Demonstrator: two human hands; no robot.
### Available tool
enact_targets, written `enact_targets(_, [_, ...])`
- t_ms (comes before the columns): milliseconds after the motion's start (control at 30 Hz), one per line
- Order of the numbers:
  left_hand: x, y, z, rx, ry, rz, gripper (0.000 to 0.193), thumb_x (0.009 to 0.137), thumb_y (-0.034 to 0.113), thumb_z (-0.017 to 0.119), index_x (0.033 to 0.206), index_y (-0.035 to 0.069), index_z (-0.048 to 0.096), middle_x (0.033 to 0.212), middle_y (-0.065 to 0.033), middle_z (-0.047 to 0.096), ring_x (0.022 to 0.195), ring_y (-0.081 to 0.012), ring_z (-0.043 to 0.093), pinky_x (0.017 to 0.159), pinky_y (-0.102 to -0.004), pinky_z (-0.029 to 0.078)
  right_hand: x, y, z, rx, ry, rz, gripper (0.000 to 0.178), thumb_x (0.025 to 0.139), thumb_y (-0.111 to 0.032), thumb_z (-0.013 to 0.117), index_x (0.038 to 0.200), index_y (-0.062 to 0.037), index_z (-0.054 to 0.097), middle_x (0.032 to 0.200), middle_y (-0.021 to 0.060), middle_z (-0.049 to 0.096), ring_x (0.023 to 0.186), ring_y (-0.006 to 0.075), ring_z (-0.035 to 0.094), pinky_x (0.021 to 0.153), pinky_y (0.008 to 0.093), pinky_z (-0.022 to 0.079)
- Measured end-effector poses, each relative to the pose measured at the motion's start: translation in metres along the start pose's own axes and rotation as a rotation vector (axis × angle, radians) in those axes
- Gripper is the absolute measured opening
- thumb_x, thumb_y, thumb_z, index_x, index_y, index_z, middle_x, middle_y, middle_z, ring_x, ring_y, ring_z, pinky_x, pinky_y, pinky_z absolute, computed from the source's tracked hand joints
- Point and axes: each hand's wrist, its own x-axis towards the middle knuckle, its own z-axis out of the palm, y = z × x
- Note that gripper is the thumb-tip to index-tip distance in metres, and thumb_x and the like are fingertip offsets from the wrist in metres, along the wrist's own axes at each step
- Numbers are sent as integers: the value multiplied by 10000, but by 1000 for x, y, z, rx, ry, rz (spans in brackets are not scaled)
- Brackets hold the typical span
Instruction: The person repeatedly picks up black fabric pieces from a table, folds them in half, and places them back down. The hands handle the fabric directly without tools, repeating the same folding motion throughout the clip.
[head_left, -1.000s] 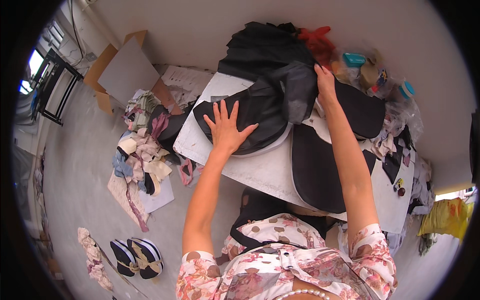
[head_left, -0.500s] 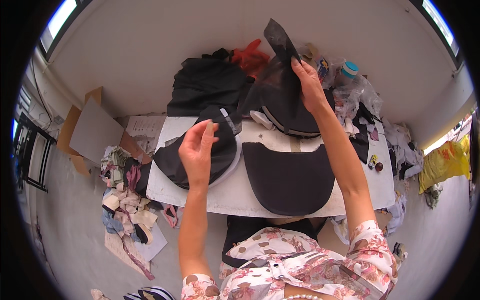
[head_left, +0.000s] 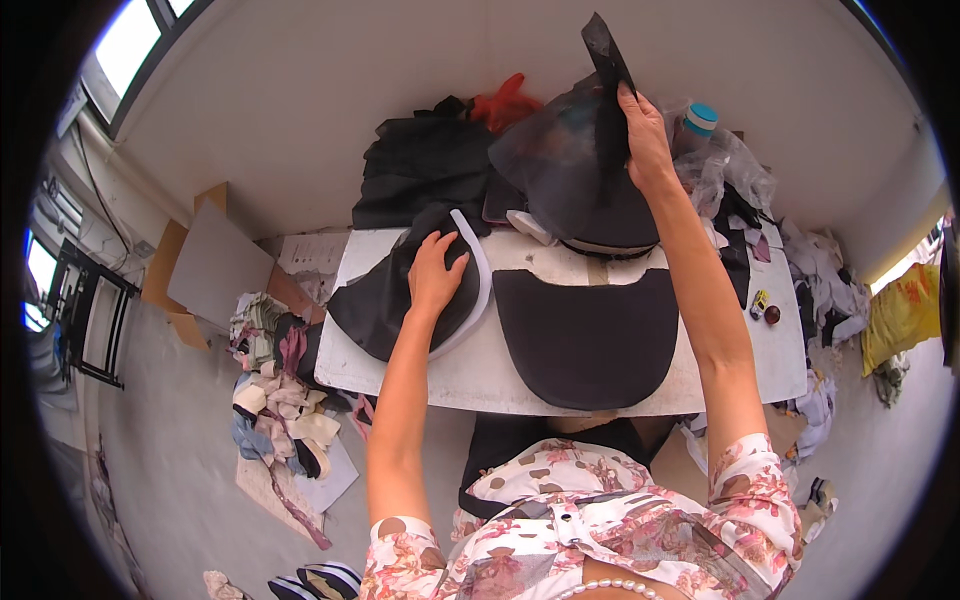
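Right hand [head_left: 648,140]: thumb and fingers pinched the upper edge of a sheer black cloth, raised at the far right.
Sheer black cloth [head_left: 545,150]: it hung from that pinch to the left, over a round-edged black piece [head_left: 615,225] on the far side of the table; whether its lower edge touched that piece could not be told.
Left hand [head_left: 437,278]: fingers loosely spread, it lay on black layered pieces [head_left: 375,305] with a white curved rim [head_left: 483,275], left on the table.
Notched black panel [head_left: 585,340]: flat near the middle, it lay apart from both hands.
White table [head_left: 472,370]: folded black fabric [head_left: 415,165] lay at its far left, with a red plastic bag [head_left: 505,103] behind; a blue-lidded jar [head_left: 701,120] and clear plastic [head_left: 735,165] crowded its far right.
Hanging-cloth risk: held by one edge, the thin fabric seemed likely to crease on itself or catch the clear plastic if swung right.
Layered-piece risk: a sideways push from the left palm could have slid the layers out of line.
Change from half a second earlier: the left hand, then lifted clear, had come down onto the layers; the right kept its pinch.
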Motion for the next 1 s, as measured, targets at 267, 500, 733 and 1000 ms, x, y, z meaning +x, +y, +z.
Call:
enact_targets(267, [-1,120,-65,-1121,-109,-59,473,936,381,602,1244,23,569,1143,-101,639,1045,-198,621,874,-340,504,-68,-30,36,-442,-264,-209,248,980,-253,568,1045,-34,666,799,-18,645,683,61,543,603,222,443])
enact_targets(500, [-14,140,-87,-1552,-87,-224,270,937,150,605,1159,-4,602,1096,-76,644,979,-170,641,867,-293,517,-124,-31,62,-907,-683,-582,474,838,-400,684,1118,-21,634,1039,137,665,886,291,657,716,365,527])
enact_targets(733, [-18,135,-111,-1359,-12,-199,214,915,67,603,1120,13,632,1075,-86,663,963,-173,650,855,-290,518,-93,-30,56,-382,-810,-201,727,742,-341,791,1347,-53,506,1181,89,635,1093,205,581,1009,368,407])
enact_targets(1000, [-28,107,-121,-1324,113,-257,168,913,82,636,1069,18,648,1013,-47,678,915,-135,648,817,-259,504,-117,-15,19,-345,-759,212,203,796,-89,693,957,-7,601,862,9,623,825,92,582,794,250,455])
